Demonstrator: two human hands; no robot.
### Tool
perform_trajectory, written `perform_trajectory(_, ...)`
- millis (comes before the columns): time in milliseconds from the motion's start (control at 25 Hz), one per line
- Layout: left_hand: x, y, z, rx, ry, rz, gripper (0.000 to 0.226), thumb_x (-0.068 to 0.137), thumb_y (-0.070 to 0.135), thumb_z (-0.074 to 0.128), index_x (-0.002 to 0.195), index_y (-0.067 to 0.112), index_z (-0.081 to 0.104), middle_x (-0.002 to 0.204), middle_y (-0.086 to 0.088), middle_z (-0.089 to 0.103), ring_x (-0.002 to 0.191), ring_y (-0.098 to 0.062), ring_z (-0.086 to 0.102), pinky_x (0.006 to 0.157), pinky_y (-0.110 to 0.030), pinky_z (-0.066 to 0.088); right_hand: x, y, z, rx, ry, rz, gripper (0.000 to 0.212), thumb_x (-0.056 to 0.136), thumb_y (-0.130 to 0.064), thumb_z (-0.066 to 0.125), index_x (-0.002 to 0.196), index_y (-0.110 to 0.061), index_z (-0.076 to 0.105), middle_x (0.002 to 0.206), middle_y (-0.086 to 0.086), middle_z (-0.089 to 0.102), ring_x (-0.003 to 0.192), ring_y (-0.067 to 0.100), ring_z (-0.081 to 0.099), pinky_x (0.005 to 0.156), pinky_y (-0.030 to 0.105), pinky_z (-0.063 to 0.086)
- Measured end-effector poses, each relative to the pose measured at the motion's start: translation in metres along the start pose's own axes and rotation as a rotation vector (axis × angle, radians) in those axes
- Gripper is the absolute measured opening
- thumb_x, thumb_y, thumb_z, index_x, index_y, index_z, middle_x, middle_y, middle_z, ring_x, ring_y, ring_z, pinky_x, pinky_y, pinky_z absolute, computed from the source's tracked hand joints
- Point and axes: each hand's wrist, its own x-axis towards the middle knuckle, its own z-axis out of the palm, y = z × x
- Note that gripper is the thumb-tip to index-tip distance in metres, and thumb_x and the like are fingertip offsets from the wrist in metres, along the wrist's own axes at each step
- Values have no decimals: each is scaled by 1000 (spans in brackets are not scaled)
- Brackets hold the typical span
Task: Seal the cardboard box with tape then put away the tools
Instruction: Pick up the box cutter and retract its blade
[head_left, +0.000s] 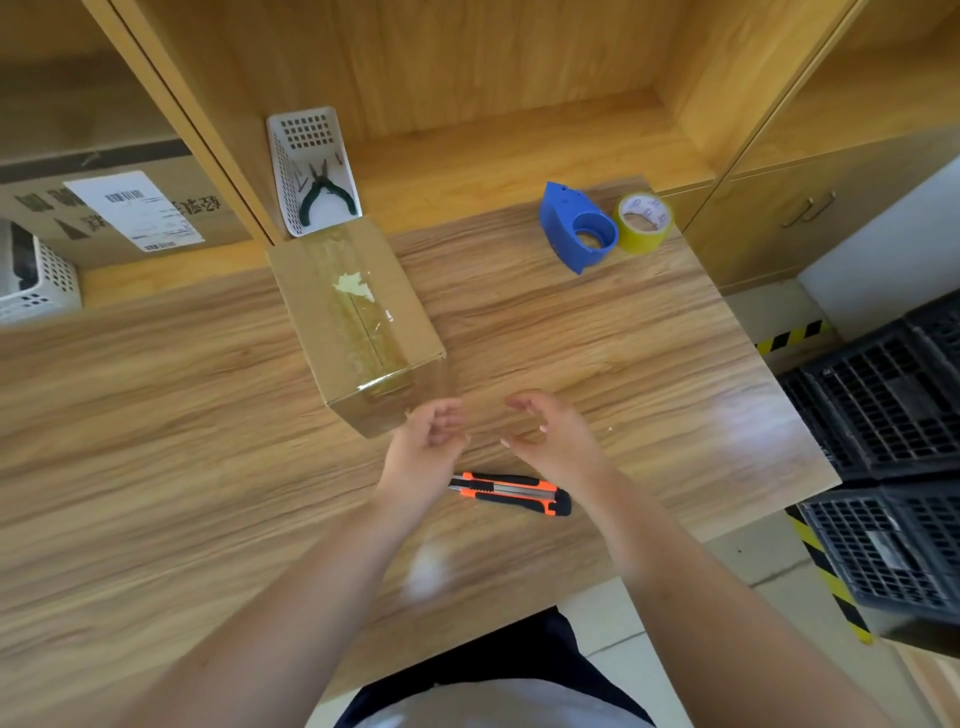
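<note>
Though near box (358, 322) edge, empty hands

Matt brown cardboard box (358, 322) under glossy clear tape (wrinkled); smooth wood-grain table (597, 338) with sheen near its right edge; blue plastic tape dispenser (574, 226).

Both forearms are bare from the bottom edge of the view up to the wrists, with no sleeves, watch, bracelet or rings to be seen. The left hand (428, 431) and right hand (550, 434) are ungloved, and the right one shows short, pale fingernails. Low in the view the person wears dark trousers (498, 660) and a light-coloured top (493, 709).
</note>
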Motion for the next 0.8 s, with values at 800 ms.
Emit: perform_trajectory(800, 12, -67, 16, -288, -17, -543, 34, 83, -9, 51, 105, 13, 63, 95, -10, 68, 80, -24, 64, 75, -39, 58, -21, 39, 43, -267, 10, 89, 37, 77, -27, 73, 112, -30, 62, 109, -8, 52, 106, 17, 48, 87, 27, 43)
